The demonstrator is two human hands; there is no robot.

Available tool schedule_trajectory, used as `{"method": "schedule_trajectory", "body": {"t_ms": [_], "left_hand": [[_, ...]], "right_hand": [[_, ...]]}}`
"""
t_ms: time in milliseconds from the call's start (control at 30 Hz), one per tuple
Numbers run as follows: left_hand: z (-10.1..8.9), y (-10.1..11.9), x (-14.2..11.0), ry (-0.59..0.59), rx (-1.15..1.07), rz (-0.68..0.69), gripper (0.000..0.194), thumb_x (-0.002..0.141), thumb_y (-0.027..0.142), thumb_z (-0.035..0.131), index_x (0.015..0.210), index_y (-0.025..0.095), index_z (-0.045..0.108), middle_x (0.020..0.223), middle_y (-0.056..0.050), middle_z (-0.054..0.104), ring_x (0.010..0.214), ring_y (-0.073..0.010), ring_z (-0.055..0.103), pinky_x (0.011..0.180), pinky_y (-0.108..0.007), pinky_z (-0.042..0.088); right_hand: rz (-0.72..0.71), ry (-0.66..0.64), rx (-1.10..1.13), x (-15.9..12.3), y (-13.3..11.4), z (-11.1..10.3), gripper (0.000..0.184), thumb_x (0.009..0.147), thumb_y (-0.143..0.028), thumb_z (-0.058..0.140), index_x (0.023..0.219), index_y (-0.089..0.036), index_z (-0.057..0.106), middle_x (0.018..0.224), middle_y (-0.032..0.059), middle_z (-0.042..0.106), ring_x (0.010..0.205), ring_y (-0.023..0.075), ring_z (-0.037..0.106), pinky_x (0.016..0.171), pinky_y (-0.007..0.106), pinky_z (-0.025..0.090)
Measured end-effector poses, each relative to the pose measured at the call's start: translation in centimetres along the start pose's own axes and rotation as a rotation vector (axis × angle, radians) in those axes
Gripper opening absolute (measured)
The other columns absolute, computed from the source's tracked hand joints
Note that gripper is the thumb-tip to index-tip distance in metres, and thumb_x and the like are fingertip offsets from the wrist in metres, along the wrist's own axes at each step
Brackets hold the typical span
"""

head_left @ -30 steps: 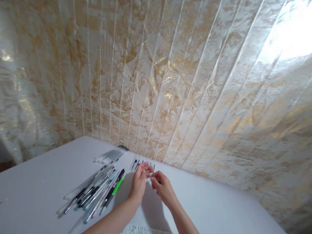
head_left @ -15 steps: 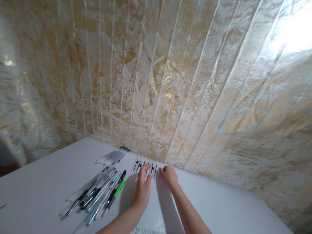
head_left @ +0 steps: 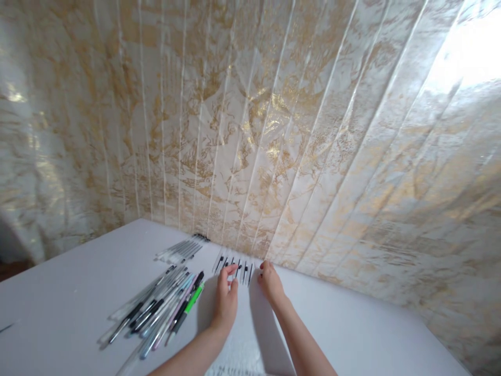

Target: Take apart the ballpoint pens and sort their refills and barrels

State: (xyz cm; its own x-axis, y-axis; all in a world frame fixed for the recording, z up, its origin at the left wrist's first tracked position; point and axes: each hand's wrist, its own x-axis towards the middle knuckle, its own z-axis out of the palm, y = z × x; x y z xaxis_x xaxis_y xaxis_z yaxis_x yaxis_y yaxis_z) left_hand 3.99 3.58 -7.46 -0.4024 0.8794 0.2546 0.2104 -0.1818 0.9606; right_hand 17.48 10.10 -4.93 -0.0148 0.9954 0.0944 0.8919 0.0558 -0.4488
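**Both hands at the row of small pen parts**

The left hand point(head_left: 226, 297) is lying flat on the white table point(head_left: 78, 292), fingers released and stretched toward 12 o'clock, with the fingertips touching the row of small clear and black pen parts point(head_left: 235, 266). This row is lying at the far edge of the table, just beside the gold-patterned wall covering point(head_left: 274, 130). The right hand point(head_left: 270, 284) is resting at 3 o'clock of the row, fingers bent down on the table; I cannot tell if it is grasping anything. At 9 o'clock of the left hand, a pile of pens point(head_left: 160, 308) is lying. A bundle of clear tubes point(head_left: 182, 248) is lying at 11 o'clock.
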Motion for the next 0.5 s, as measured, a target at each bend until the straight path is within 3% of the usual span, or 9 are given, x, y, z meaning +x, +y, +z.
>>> {"method": "schedule_trajectory", "body": {"t_ms": [233,500], "left_hand": [[0.1,-0.2,0.0,0.008,0.012,0.012,0.032,0.082,0.011,0.040,0.109,0.021,0.053,0.117,-0.009,0.064,0.111,-0.0202,0.059,0.088,-0.032,0.049],[0.2,-0.4,-0.1,0.005,-0.001,0.026,0.033,0.080,0.013,0.040,0.109,0.022,0.053,0.116,-0.008,0.065,0.109,-0.0210,0.059,0.087,-0.034,0.049]], "right_hand": [[-0.013,0.017,0.111,1.2,-0.1,0.7,0.045,0.063,0.004,0.054,0.105,-0.010,0.062,0.102,0.0148,0.068,0.093,0.0214,0.065,0.078,0.023,0.046],[-0.010,0.025,0.195,1.9,0.1,1.3,0.047,0.065,0.004,0.049,0.106,-0.012,0.063,0.096,0.0111,0.069,0.087,0.0195,0.066,0.075,0.022,0.048]]}}
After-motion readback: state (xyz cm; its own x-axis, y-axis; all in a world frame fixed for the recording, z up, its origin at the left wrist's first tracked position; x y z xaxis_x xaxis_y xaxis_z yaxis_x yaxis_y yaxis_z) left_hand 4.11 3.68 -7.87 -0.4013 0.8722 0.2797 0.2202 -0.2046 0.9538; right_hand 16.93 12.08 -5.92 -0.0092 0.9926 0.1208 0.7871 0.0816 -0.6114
